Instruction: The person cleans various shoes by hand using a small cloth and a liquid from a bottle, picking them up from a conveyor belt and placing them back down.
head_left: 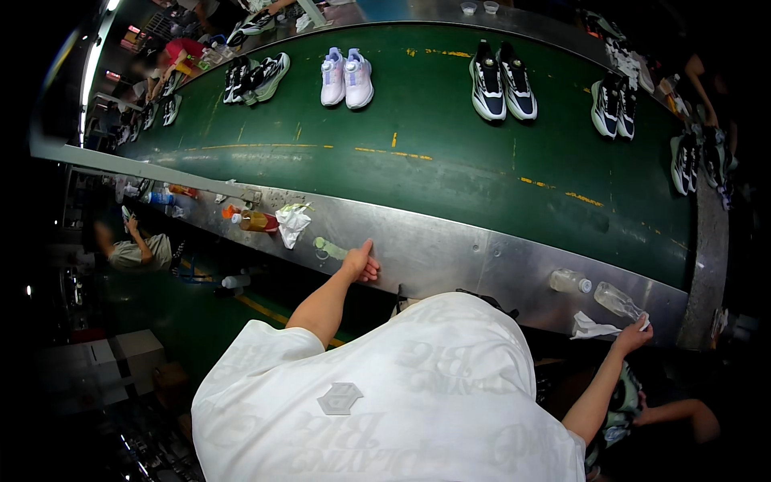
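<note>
Head view: right hand (634,336) at the long bottle (616,299), left hand (361,263) bare

Left grip hangs loosely spread over the table (430,251). Right grip pinches a white bit (644,321), kind unclear, at the lying bottle's end. Only that end looks taken up; beyond, on the belt (450,181), shoes (487,90) stand untouched; what remains doesn't show.

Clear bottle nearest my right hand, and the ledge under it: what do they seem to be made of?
The bottle looks like clear, glossy plastic: the ledge shows through it and highlights streak its side, though glass is possible. The ledge seems bare metal, perhaps stainless steel, judging by its silvery grey, smooth sheen.
</note>
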